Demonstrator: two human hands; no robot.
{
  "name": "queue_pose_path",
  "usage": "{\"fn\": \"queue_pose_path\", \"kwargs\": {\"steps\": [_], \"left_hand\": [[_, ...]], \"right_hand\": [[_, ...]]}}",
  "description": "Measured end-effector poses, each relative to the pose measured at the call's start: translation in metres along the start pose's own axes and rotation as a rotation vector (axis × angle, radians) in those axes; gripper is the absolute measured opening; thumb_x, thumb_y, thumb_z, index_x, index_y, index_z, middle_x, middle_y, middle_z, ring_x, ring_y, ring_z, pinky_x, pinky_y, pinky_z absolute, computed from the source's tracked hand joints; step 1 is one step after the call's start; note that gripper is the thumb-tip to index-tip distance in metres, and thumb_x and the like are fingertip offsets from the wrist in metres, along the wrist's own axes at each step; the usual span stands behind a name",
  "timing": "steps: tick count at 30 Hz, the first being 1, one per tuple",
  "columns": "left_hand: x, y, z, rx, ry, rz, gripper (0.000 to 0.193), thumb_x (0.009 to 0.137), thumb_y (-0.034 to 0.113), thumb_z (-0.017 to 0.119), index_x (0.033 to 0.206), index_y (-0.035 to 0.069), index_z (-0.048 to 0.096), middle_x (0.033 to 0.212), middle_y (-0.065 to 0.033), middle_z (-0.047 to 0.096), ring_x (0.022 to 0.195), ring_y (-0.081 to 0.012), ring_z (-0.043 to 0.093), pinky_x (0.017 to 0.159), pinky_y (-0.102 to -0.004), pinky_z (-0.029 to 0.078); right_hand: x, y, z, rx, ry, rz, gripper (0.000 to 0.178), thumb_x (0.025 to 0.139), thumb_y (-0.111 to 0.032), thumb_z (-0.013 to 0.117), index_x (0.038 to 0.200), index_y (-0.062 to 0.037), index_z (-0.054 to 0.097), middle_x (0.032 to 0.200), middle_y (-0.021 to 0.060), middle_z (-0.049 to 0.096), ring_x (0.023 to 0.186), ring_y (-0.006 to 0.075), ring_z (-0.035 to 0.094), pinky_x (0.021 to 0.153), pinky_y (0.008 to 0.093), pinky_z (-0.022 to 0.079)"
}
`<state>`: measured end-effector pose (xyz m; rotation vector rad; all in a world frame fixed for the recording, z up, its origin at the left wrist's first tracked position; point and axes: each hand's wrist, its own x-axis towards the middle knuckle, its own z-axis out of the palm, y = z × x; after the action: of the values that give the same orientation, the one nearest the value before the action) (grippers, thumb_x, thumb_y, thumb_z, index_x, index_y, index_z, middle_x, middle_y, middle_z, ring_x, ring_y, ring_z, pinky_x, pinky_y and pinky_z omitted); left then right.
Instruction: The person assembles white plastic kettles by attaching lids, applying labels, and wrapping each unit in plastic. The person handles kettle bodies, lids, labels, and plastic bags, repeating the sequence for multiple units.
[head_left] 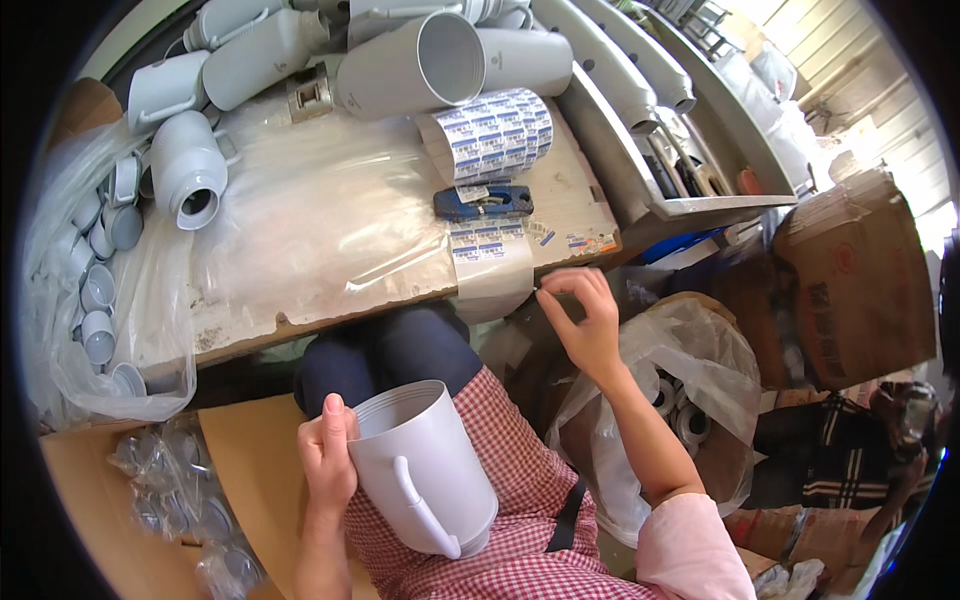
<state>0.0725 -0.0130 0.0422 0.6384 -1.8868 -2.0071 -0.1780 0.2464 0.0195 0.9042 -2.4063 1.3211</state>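
My left hand [328,450] grips the rim of a pale grey plastic jug body [420,480], thumb up along its edge. The jug body rests tilted on my lap, its wide threaded opening facing up and its handle toward me. Beside the bench's front edge, my right hand [585,320] pinches thumb and forefinger together at the side of a hanging label strip [495,285]. Whatever lies between those fingertips is too small to name. The strip hangs over the edge from below a blue tool [483,202]; a roll of printed labels [490,135] lies behind it.
More grey jug bodies [410,70] lie along the back of the bench [300,240]. A clear bag of grey caps [98,290] stands at left. Right of me are a plastic-lined container [660,400] with grey parts, a cardboard box [850,280] and a metal tray [700,205].
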Motion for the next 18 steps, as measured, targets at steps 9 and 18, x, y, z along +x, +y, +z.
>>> {"fn": "queue_pose_path", "kwargs": {"steps": [9, 18], "left_hand": [[0.008, 0.006, 0.006, 0.027, 0.023, 0.034, 0.064, 0.117, 0.029, 0.035, 0.055, 0.010, 0.031, 0.051, 0.0020, 0.036, 0.051, -0.0104, 0.031, 0.055, -0.0306, 0.032], [0.004, 0.001, 0.005, 0.301, 0.149, 0.360, 0.056, 0.114, 0.024, 0.037, 0.062, 0.006, 0.043, 0.059, -0.0042, 0.046, 0.058, -0.0174, 0.045, 0.062, -0.0342, 0.042]], "right_hand": [[0.077, 0.032, 0.039, -0.112, -0.127, -0.172, 0.032, 0.076, -0.016, 0.090, 0.106, -0.0117, 0.082, 0.110, 0.0030, 0.076, 0.107, 0.0267, 0.062, 0.098, 0.0399, 0.047], [0.060, 0.041, 0.054, -0.164, 0.086, -0.315, 0.021, 0.076, -0.013, 0.088, 0.096, -0.0119, 0.082, 0.102, -0.0007, 0.078, 0.099, 0.0233, 0.064, 0.092, 0.0365, 0.046]]}}
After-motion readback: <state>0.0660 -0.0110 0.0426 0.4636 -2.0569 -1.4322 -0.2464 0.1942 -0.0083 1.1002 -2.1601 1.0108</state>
